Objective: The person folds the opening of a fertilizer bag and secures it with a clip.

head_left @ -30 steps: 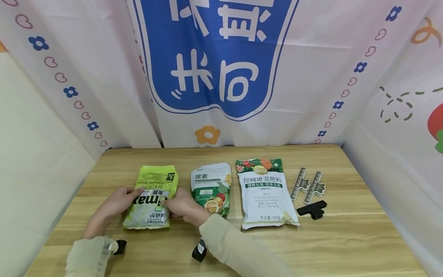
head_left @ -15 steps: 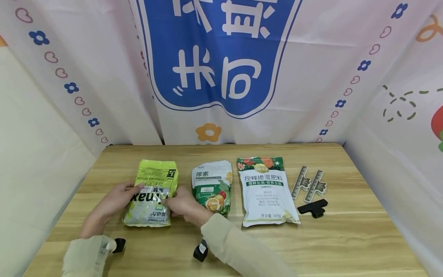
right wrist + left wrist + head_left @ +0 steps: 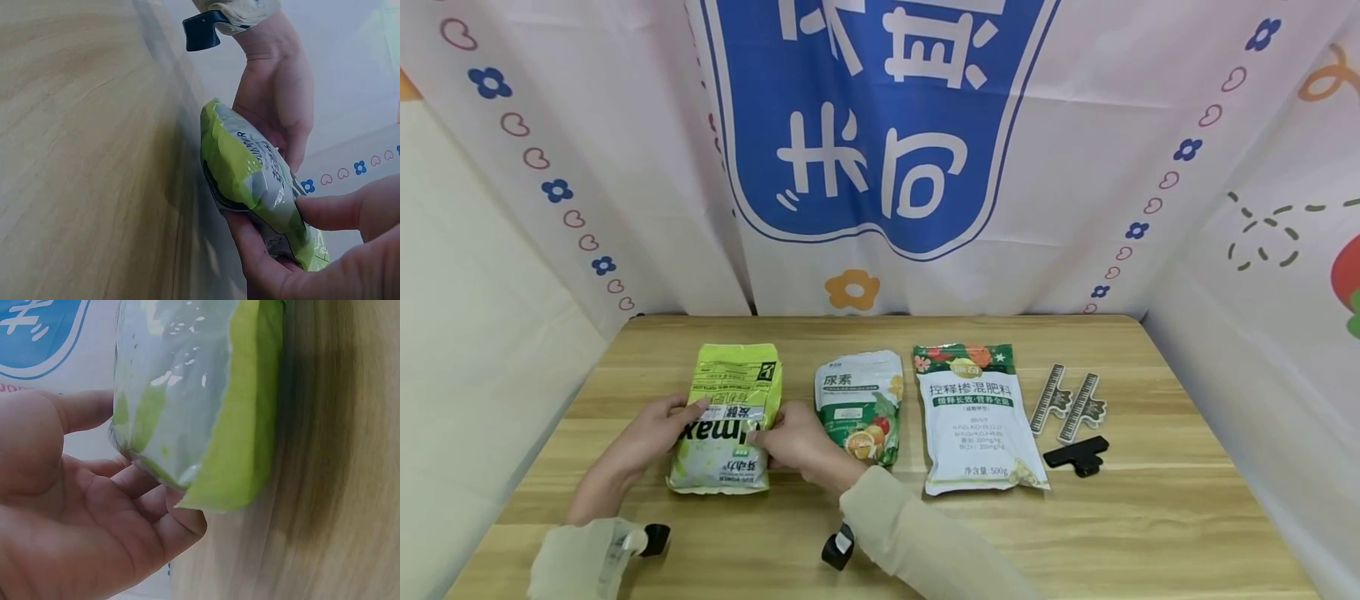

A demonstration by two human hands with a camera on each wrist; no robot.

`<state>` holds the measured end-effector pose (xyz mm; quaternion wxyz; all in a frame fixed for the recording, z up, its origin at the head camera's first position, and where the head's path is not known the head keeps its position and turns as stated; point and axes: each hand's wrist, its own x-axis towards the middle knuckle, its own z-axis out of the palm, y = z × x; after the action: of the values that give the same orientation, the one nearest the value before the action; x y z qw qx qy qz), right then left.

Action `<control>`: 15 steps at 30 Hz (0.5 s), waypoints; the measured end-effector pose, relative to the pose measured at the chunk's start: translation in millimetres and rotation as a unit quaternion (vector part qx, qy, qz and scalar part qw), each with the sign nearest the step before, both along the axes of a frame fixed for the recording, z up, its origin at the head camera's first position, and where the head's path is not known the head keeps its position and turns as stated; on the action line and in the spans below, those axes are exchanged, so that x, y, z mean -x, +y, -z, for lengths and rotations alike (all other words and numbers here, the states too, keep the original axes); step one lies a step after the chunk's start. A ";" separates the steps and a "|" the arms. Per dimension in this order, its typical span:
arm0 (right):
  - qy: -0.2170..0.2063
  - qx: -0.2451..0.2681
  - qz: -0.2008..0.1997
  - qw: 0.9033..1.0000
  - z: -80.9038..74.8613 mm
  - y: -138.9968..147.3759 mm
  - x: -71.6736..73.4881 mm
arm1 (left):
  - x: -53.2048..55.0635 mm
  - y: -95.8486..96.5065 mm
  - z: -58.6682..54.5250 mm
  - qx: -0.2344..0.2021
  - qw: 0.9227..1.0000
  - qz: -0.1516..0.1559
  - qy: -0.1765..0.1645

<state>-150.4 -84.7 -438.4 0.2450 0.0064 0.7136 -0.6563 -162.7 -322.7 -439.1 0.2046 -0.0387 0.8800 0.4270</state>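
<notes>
A yellow-green and silver fertilizer bag (image 3: 730, 417), its large lettering upside down in the head view, is at the left of the table. My left hand (image 3: 651, 437) grips its left edge, thumb on top and fingers underneath, as the left wrist view shows on the bag's lower side (image 3: 187, 406). From the other side my right hand (image 3: 801, 442) pinches the bag's right edge, thumb on the face and fingers beneath in the right wrist view. Just right of that hand lies a white and green fertilizer pouch (image 3: 859, 408), partly covered by the right forearm.
A larger white fertilizer bag (image 3: 973, 417) lies right of the pouch. Beyond it are two ruler-edged clips (image 3: 1048, 398) and a black bag clip (image 3: 1077, 456). The wooden table (image 3: 1150, 517) meets a printed cloth backdrop (image 3: 1060, 167) at its back edge.
The yellow-green bag has shifted slightly away from me and leftward, with both hands still holding its edges. The other bags and clips lie as before; the head view moved a little.
</notes>
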 end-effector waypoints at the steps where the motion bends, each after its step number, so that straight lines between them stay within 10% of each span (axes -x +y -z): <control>1: 0.001 -0.002 -0.001 1.000 -0.9 1.1 -0.3 | -0.5 0.0 -0.7 0.000 1.000 -0.001 -0.002; 15: 0.005 -0.014 -0.024 1.000 -16.2 15.0 -2.2 | -11.1 6.2 -10.2 -0.022 0.999 -0.007 0.031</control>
<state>-148.2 -69.7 -422.2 0.2572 -0.0109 0.7238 -0.6402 -151.6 -316.5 -428.9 0.1751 -0.0269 0.8760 0.4485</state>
